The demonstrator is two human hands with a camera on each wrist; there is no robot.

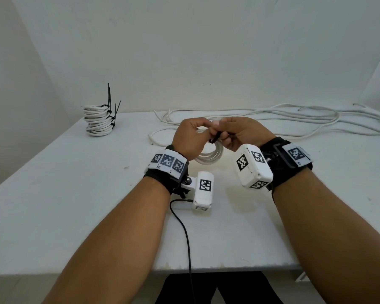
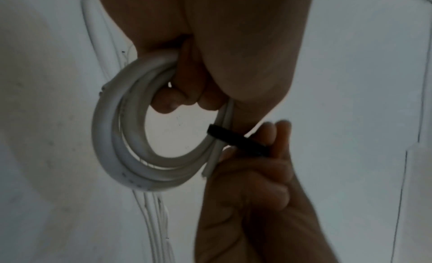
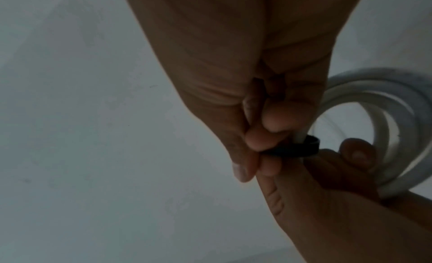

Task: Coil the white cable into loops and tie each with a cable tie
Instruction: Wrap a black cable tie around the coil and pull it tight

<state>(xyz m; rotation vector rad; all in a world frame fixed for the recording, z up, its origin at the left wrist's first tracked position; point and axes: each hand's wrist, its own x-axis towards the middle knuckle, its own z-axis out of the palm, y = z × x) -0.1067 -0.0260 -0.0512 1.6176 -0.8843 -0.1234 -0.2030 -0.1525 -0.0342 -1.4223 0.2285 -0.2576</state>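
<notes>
My left hand [image 1: 190, 137] grips a small coil of white cable [image 1: 208, 156] held just above the white table [image 1: 75, 194]; its fingers curl through the coil [image 2: 131, 137]. A black cable tie [image 2: 236, 138] wraps across the coil's strands. My right hand [image 1: 233, 133] pinches that cable tie [image 3: 290, 149] between thumb and fingertips, right beside the coil [image 3: 383, 119]. In the head view only a short dark piece of the tie [image 1: 216, 138] shows between the two hands.
A stack of tied white coils [image 1: 99, 120] with black tie tails sticking up stands at the table's back left. Loose white cable [image 1: 283, 116] sprawls along the back edge to the right. A black cord [image 1: 185, 233] runs off the front edge.
</notes>
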